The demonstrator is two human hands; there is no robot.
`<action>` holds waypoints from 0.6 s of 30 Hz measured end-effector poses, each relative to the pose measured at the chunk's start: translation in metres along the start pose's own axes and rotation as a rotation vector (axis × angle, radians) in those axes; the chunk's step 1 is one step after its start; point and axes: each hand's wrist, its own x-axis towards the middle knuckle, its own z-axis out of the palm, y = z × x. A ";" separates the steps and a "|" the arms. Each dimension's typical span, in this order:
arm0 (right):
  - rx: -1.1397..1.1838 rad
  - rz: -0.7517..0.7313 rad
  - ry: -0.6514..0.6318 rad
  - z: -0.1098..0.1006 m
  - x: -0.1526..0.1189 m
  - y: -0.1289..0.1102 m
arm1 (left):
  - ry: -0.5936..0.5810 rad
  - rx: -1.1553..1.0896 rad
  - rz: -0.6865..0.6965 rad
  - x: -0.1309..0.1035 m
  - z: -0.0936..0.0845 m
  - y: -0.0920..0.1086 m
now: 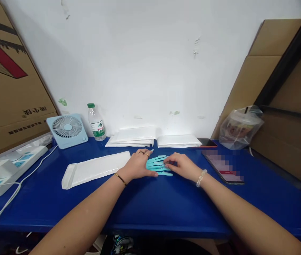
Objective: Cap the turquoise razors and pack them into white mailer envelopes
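Several thin turquoise strips (pixel 157 164) lie fanned out side by side on the blue table, between my two hands. My left hand (pixel 139 164) rests at their left ends, thumb and fingers spread apart around them. From the right, my right hand (pixel 179 165) reaches over the strips with bent fingers, the fingertips touching their right part; whether it pinches one is too small to tell. A long white padded envelope (pixel 97 169) lies flat to the left of my left hand, close to its wrist.
White envelopes are stacked in two piles (pixel 134 134) (pixel 178 140) by the wall. Behind on the left stand a blue fan (pixel 68 130) and a water bottle (pixel 97 124). A phone (pixel 223 168) and a bagged cup (pixel 240 127) are at right; a power strip (pixel 14 173) sits far left.
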 end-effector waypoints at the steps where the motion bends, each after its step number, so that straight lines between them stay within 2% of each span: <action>1: -0.013 -0.009 0.006 0.000 0.000 0.000 | -0.016 0.020 -0.009 0.000 0.001 -0.003; 5: -0.048 -0.067 -0.014 -0.002 -0.003 0.005 | 0.043 0.063 -0.117 0.002 0.005 -0.012; 8: -0.065 -0.033 -0.128 0.004 -0.003 0.015 | -0.009 0.057 -0.202 0.003 0.005 -0.015; 13: -0.098 0.009 -0.253 0.015 0.001 0.022 | -0.147 -0.045 0.022 0.004 0.006 0.001; 15: -0.128 -0.035 -0.263 0.018 0.002 0.020 | -0.158 -0.054 0.083 0.004 0.007 0.011; 18: -0.160 -0.133 -0.231 0.021 0.002 0.012 | -0.152 0.055 0.118 0.003 0.008 0.023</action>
